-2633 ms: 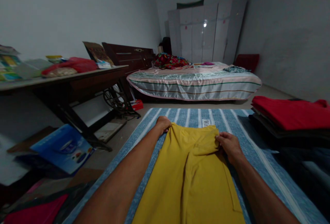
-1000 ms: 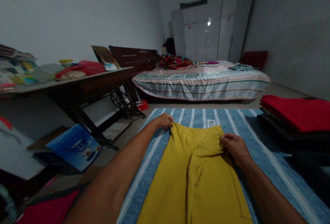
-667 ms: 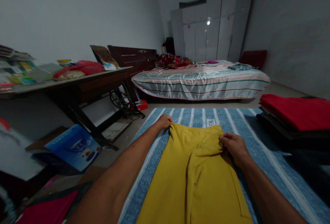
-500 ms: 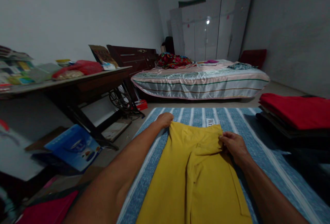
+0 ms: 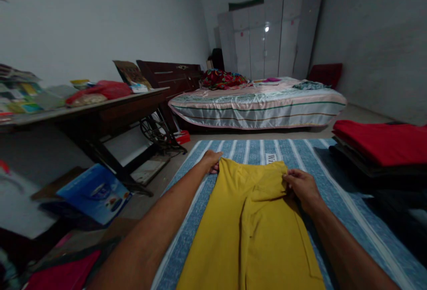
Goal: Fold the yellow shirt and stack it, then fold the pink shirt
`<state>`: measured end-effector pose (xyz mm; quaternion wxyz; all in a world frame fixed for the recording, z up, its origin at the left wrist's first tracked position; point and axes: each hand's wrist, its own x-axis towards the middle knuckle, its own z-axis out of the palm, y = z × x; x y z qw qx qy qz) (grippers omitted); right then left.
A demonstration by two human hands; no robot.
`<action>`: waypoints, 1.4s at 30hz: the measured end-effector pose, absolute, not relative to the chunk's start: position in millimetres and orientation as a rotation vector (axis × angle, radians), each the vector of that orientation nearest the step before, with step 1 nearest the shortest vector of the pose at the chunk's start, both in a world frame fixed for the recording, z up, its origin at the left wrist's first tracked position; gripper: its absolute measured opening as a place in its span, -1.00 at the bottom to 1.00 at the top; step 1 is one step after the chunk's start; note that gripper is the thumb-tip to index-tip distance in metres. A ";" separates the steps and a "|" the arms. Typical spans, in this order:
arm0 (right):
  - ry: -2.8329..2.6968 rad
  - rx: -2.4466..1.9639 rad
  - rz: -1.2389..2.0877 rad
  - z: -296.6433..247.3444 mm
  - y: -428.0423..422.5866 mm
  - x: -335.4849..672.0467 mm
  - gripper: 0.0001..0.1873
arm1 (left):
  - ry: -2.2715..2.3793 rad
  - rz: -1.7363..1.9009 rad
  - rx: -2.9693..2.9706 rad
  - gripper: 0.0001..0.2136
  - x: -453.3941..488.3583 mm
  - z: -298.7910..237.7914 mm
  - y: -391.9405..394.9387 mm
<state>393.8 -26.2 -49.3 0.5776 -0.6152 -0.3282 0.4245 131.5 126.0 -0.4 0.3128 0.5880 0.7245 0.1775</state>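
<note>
Mustard-yellow trousers (image 5: 250, 227) lie flat along a blue and white striped mat (image 5: 336, 201) on the floor, their far edge away from me. My left hand (image 5: 212, 160) pinches the far left corner of the trousers. My right hand (image 5: 303, 186) grips the far right corner, fingers curled into the cloth. Both forearms stretch out along the sides of the garment.
A stack of folded clothes with a red piece on top (image 5: 380, 145) sits at the right of the mat. A wooden sewing table (image 5: 110, 110) with clutter stands at the left, a blue box (image 5: 95, 192) below it. A bed (image 5: 256, 103) and white wardrobe (image 5: 263, 41) are beyond.
Both hands stay at the far corners of the yellow trousers. The view shifted slightly; the garment has hardly moved.
</note>
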 end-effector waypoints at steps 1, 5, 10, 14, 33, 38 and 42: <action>-0.769 -1.412 0.999 -45.8 -27.1 394.6 -0.79 | 1.895 0.476 1.514 -0.73 132.0 -1.8 124.0; -0.798 -1.202 1.040 -35.7 -30.2 398.6 -0.78 | 1.866 0.546 1.502 -0.83 136.9 -11.3 120.9; -0.769 -1.375 1.043 -47.0 -27.1 400.6 -0.86 | 1.903 0.695 1.675 -0.88 139.5 -21.8 130.1; -0.772 -1.460 1.013 -51.2 -24.3 399.4 -0.89 | 1.906 0.723 1.851 -0.88 131.2 -24.3 132.9; -0.884 -1.556 1.236 -32.4 -30.7 422.7 -0.80 | 2.002 0.627 2.191 -0.62 137.9 -33.5 121.5; -0.986 -1.503 1.346 -31.9 -34.5 428.3 -0.76 | 1.983 0.526 2.380 -0.60 136.3 -36.3 115.8; -1.039 -1.463 1.404 -33.6 -35.6 434.9 -0.78 | 1.952 0.401 2.564 -0.61 132.8 -36.2 113.3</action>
